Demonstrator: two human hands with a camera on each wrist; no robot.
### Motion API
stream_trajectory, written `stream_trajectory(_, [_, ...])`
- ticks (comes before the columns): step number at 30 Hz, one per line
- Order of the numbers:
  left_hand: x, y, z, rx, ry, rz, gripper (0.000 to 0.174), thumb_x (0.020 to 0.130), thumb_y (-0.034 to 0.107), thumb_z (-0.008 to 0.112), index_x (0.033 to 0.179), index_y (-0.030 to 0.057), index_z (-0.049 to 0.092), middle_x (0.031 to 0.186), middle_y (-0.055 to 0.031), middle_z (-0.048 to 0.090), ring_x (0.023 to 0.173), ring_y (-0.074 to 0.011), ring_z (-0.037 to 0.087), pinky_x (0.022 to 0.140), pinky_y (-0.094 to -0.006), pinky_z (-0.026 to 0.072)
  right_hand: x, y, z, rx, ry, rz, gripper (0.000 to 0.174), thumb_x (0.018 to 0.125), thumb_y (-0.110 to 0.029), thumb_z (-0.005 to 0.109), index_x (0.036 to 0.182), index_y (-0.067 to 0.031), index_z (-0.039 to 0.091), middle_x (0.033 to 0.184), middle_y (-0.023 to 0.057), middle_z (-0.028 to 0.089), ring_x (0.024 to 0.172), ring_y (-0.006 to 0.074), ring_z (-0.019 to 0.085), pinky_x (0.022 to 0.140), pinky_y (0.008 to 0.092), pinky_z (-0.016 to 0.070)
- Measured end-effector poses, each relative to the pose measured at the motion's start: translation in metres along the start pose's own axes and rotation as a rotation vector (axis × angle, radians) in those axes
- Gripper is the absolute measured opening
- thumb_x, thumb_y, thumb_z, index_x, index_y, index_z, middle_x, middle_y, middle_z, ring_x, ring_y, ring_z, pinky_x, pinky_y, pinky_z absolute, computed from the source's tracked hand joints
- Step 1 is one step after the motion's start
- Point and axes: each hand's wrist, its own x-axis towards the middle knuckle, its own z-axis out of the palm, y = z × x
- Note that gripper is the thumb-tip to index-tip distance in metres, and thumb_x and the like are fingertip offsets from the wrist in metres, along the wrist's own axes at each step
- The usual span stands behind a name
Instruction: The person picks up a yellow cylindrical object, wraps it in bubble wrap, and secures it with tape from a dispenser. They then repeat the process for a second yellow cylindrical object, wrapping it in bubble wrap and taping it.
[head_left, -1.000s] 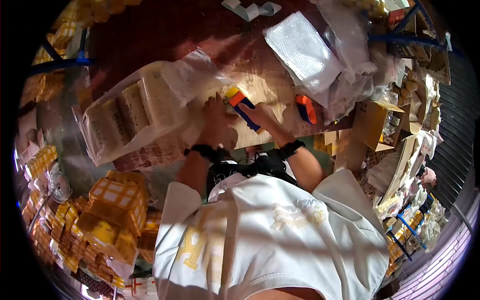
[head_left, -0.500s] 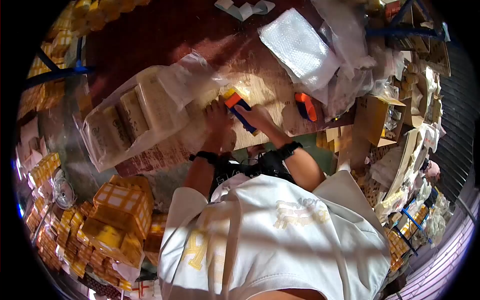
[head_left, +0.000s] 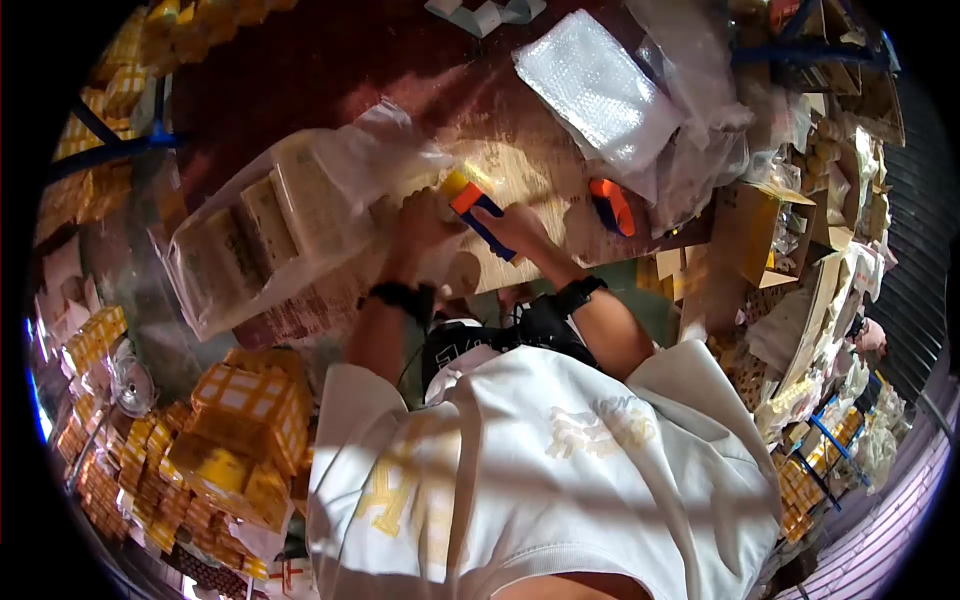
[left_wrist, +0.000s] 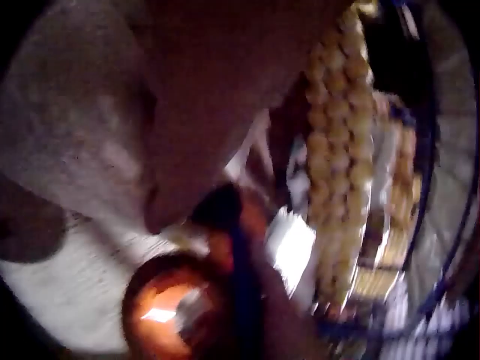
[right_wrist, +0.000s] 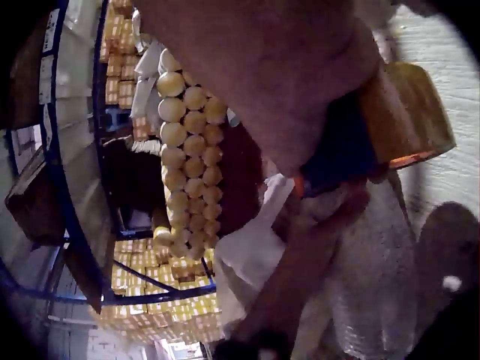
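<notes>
A blue-and-orange tape dispenser [head_left: 482,222] with a yellow-brown roll [right_wrist: 409,112] at its far end is tilted over the tabletop [head_left: 520,160]. My right hand [head_left: 520,232] grips its blue body from the right, as the right wrist view shows close up. My left hand [head_left: 425,222] is at the dispenser's yellow end, with its fingertips blurred. I cannot tell whether those fingers pinch anything. To their left lies a clear plastic bag [head_left: 345,165] around several wrapped packs [head_left: 268,220]. In the left wrist view an orange ring [left_wrist: 154,315] shows below the hand.
Another blue-and-orange piece [head_left: 612,208] lies right of my right hand. Behind it are a bubble-wrap sheet [head_left: 600,90] and loose clear plastic [head_left: 690,110]. An open carton [head_left: 765,235] stands at the table's right. Yellow-taped boxes [head_left: 245,420] are stacked at lower left.
My left hand and its wrist have shifted slightly left and away from me. The right hand keeps its grip on the tape dispenser, which has hardly moved. The head view has shifted a little.
</notes>
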Motion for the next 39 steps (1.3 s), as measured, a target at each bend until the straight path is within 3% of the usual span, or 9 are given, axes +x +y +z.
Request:
stream_trajectory(2, [-0.043, 0.057, 0.011, 0.410, 0.572, 0.003, 0.109, 0.050, 0.055, 0.093, 0.136, 0.0056, 0.047, 0.127, -0.0159, 0.059, 0.110, -0.0386, 0.061, 0.092, -0.0451, 0.0503, 0.007, 0.006, 0.002, -0.036, 0.023, -0.057, 0.063, 0.092, -0.060, 0.064, 0.067, -0.0024, 0.070, 0.056, 0.0076, 0.064, 0.045, 0.0180, 0.063, 0.041, 0.0357, 0.0491])
stream_trajectory(6, [-0.010, 0.004, 0.071, 0.489, 0.592, 0.008, 0.117, 0.053, 0.058, 0.090, 0.147, 0.0073, 0.042, 0.129, -0.0150, 0.056, 0.117, -0.0360, 0.057, 0.099, -0.0480, 0.0455, -0.006, -0.010, -0.004, 0.122, -0.030, 0.049, 0.071, 0.090, -0.064, 0.062, 0.066, 0.0025, 0.071, 0.058, 0.0101, 0.067, 0.053, 0.0191, 0.070, 0.051, 0.0352, 0.0549])
stream_trajectory(10, [-0.004, 0.010, -0.007, 0.183, 0.137, 0.123, 0.100, 0.063, 0.056, 0.084, 0.142, 0.0073, 0.046, 0.122, -0.0110, 0.059, 0.110, -0.0326, 0.060, 0.092, -0.0467, 0.0481, 0.006, 0.005, 0.001, 0.022, 0.001, 0.003, 0.070, 0.090, -0.063, 0.063, 0.067, 0.0030, 0.071, 0.059, 0.0099, 0.068, 0.049, 0.0195, 0.068, 0.047, 0.0347, 0.0540])
stream_trajectory(13, [-0.017, 0.015, 0.052, 0.671, 0.776, 0.111, 0.091, 0.062, 0.053, 0.085, 0.133, 0.0052, 0.053, 0.121, -0.0160, 0.063, 0.109, -0.0332, 0.062, 0.089, -0.0462, 0.0498, 0.010, 0.003, 0.008, 0.029, 0.019, -0.007, 0.070, 0.089, -0.062, 0.064, 0.069, 0.0040, 0.071, 0.061, 0.0099, 0.069, 0.047, 0.0195, 0.067, 0.044, 0.0351, 0.0533])
stream_trajectory(19, [0.003, -0.004, -0.021, 0.004, -0.050, 0.125, 0.084, 0.058, 0.054, 0.086, 0.120, 0.0043, 0.059, 0.107, -0.0182, 0.067, 0.093, -0.0369, 0.067, 0.080, -0.0462, 0.0542, 0.001, -0.007, 0.000, 0.128, -0.024, 0.008, 0.068, 0.090, -0.061, 0.065, 0.067, 0.0025, 0.071, 0.058, 0.0110, 0.067, 0.049, 0.0209, 0.067, 0.047, 0.0363, 0.0517])
stream_trajectory(23, [-0.020, 0.042, 0.003, 0.325, 0.697, 0.129, 0.076, 0.057, 0.055, 0.088, 0.106, 0.0020, 0.062, 0.102, -0.0218, 0.070, 0.088, -0.0374, 0.070, 0.073, -0.0448, 0.0564, 0.009, -0.008, -0.002, 0.055, 0.005, -0.045, 0.070, 0.089, -0.063, 0.066, 0.068, 0.0035, 0.070, 0.059, 0.0111, 0.067, 0.050, 0.0206, 0.067, 0.045, 0.0360, 0.0514])
stream_trajectory(28, [-0.003, 0.021, -0.051, -0.045, -0.164, -0.057, 0.100, 0.061, 0.052, 0.089, 0.139, 0.0030, 0.048, 0.130, -0.0210, 0.060, 0.114, -0.0365, 0.062, 0.091, -0.0467, 0.0515, 0.007, 0.009, -0.001, 0.181, -0.087, 0.009, 0.072, 0.089, -0.065, 0.063, 0.067, 0.0035, 0.071, 0.060, 0.0100, 0.069, 0.051, 0.0185, 0.068, 0.047, 0.0331, 0.0536])
stream_trajectory(32, [-0.030, 0.048, -0.017, 0.262, 0.511, 0.210, 0.103, 0.060, 0.036, 0.094, 0.146, 0.0096, 0.043, 0.117, -0.0182, 0.065, 0.106, -0.0366, 0.066, 0.086, -0.0462, 0.0541, 0.015, 0.001, 0.000, -0.061, 0.007, -0.042, 0.069, 0.091, -0.062, 0.063, 0.071, 0.0033, 0.072, 0.061, 0.0083, 0.070, 0.052, 0.0164, 0.068, 0.049, 0.0318, 0.0538])
stream_trajectory(39, [0.013, -0.004, -0.026, 0.020, 0.080, 0.057, 0.105, 0.063, 0.035, 0.092, 0.149, 0.0091, 0.038, 0.126, -0.0200, 0.062, 0.117, -0.0381, 0.061, 0.094, -0.0484, 0.0519, 0.012, 0.014, 0.000, 0.021, -0.039, -0.019, 0.072, 0.090, -0.065, 0.062, 0.071, 0.0031, 0.072, 0.061, 0.0096, 0.069, 0.052, 0.0182, 0.069, 0.051, 0.0342, 0.0548])
